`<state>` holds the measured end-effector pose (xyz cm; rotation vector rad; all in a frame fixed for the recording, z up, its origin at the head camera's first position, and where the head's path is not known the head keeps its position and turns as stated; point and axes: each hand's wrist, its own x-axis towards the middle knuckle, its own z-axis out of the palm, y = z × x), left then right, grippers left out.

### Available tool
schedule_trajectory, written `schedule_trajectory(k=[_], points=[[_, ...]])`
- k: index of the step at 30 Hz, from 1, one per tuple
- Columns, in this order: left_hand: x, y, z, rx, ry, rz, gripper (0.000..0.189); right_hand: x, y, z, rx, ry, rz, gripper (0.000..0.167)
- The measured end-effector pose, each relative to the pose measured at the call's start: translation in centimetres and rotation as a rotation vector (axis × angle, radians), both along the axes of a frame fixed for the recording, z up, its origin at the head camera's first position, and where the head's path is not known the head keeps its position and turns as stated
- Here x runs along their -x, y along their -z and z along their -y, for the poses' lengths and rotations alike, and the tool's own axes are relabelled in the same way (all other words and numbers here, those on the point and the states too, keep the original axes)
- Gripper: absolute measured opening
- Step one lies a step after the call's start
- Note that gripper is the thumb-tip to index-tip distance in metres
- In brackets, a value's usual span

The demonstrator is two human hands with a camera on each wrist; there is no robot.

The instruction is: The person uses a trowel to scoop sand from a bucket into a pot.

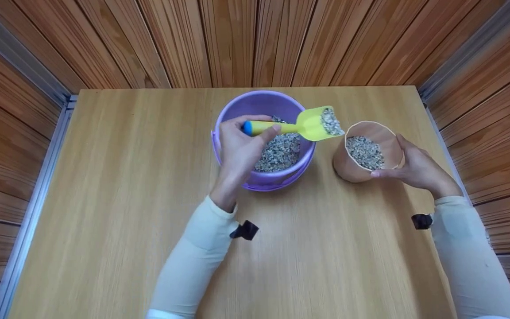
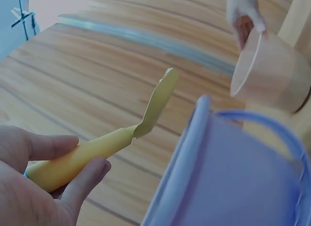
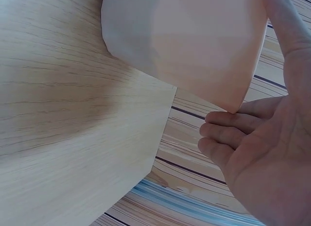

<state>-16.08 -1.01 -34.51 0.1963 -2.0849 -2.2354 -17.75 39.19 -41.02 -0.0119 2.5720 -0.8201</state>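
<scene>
My left hand (image 1: 241,146) grips a yellow toy shovel (image 1: 312,123) by its blue-ended handle, above the purple bucket (image 1: 261,98). Grey gravel lies on the front of the shovel's blade, whose tip points right, close to the rim of a pinkish-tan pot (image 1: 352,170). More gravel (image 1: 277,153) fills the lower part of the bucket, and some sits inside the pot. From the right, my right hand (image 1: 419,166) holds the pot near its rim, thumb on the near side and fingers on the far side. The right wrist view shows the pot's outer wall between thumb and fingers (image 3: 228,121).
Everything stands on a wooden table (image 1: 140,199). Wood-panelled walls (image 1: 233,44) rise behind it and at both sides, with metal rails (image 1: 38,195) along the side edges. The bucket's purple handle (image 2: 272,126) hangs down at its side.
</scene>
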Motion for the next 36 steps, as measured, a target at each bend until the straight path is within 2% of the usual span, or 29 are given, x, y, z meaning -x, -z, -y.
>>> schedule_trajectory(k=[10, 13, 18, 25, 32, 36], points=[[0.4, 0.9, -5.6, 0.047, 0.028, -0.012, 0.019, 0.1, 0.0, 0.1, -0.012, 0.004, 0.022, 0.138], [0.7, 1.0, -7.1, 0.089, 0.028, -0.023, 0.018, 0.0, 0.0, 0.0, 0.010, 0.018, 0.024, 0.139], [1.1, 1.1, -9.5, 0.192, 0.023, -0.003, 0.017, 0.0, 0.1, -0.1, 0.036, 0.043, 0.046, 0.140], [1.1, 1.9, -12.1, 0.324, 0.019, -0.027, 0.018, 0.0, 0.2, -0.2, 0.032, 0.028, 0.043, 0.139], [1.0, 2.6, -13.9, 0.494, 0.026, -0.029, 0.019, 0.0, 0.2, -0.1, 0.025, 0.035, 0.051, 0.139], [0.8, 2.8, -14.7, 0.528, 0.047, -0.038, 0.020, 0.1, 0.2, -0.1, 0.018, 0.028, 0.038, 0.139]])
